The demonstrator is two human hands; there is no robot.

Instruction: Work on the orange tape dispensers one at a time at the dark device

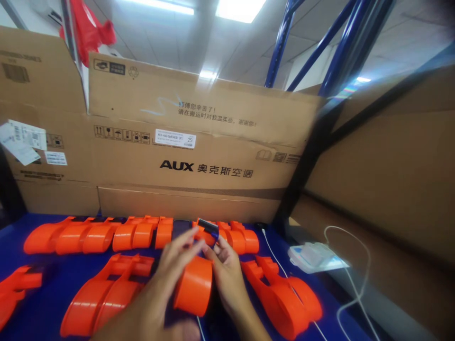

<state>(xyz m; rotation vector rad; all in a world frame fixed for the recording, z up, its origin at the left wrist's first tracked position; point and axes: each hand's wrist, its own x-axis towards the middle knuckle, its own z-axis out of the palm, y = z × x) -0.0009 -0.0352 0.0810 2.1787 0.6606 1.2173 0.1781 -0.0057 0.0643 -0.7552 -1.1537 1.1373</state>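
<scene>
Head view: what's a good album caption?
Right hand holds an orange piece, left hand at its side, more orange pieces on the blue tabletop.

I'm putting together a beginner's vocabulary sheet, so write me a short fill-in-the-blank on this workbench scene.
1. The part held between the left hand and the right hand is mainly coloured ____.
2. The large Latin letters printed on the cardboard spell ____.
3. The tabletop under the rows of parts is coloured ____.

Missing words: orange; AUX; blue.
</scene>
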